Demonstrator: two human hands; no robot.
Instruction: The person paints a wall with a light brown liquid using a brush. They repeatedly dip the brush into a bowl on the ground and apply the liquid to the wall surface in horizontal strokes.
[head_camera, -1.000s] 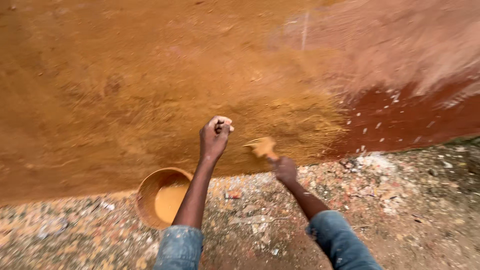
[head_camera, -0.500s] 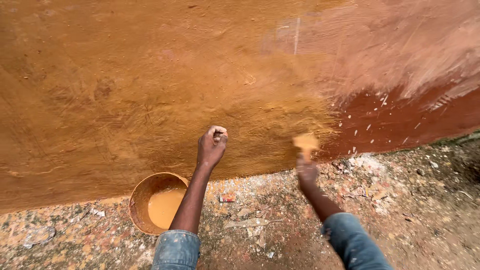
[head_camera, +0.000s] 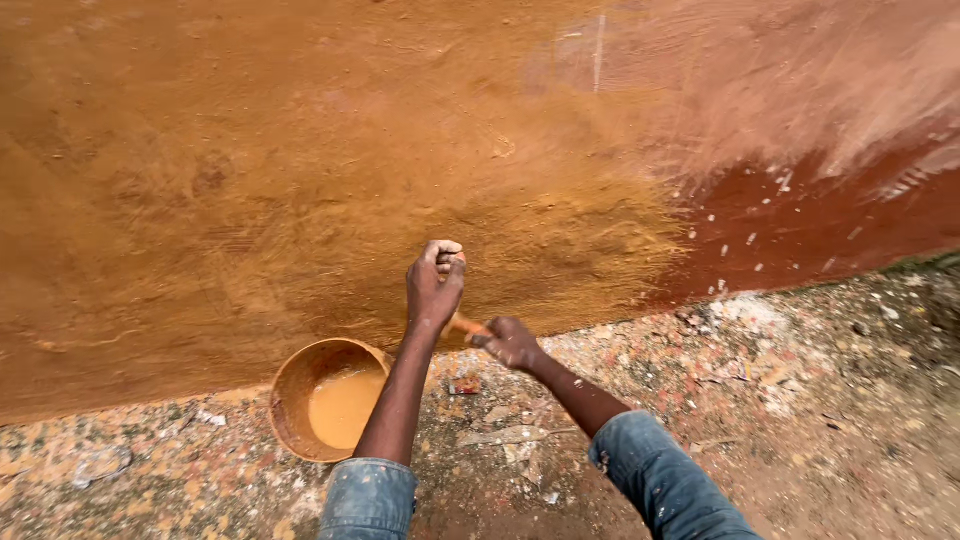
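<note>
Fingers (head_camera: 447, 258) of the left hand (head_camera: 435, 285) are curling into a loose fist against the ochre wall (head_camera: 250, 170), and whether anything is sitting inside that fist I cannot tell. Fingers (head_camera: 492, 336) of the right hand (head_camera: 512, 343) are clenching around the handle of a brush (head_camera: 466, 325), whose orange stub is showing just between the two hands, low on the wall near its foot.

Half a second ago the right hand was holding the brush out to the right, at the edge of the dark red patch (head_camera: 810, 220), well apart from the left hand. Now it is sitting in close, just beside the left wrist, with the brush head partly hiding behind that wrist. The left hand is staying at much the same spot on the wall.

Down at the left forearm, a round bucket (head_camera: 290, 385) of yellow-orange paint is standing on the speckled gravel ground (head_camera: 800, 400), touching the wall's base, and the forearm is crossing in front of its right rim. Both denim cuffs (head_camera: 370, 500) are poking in from below.
</note>
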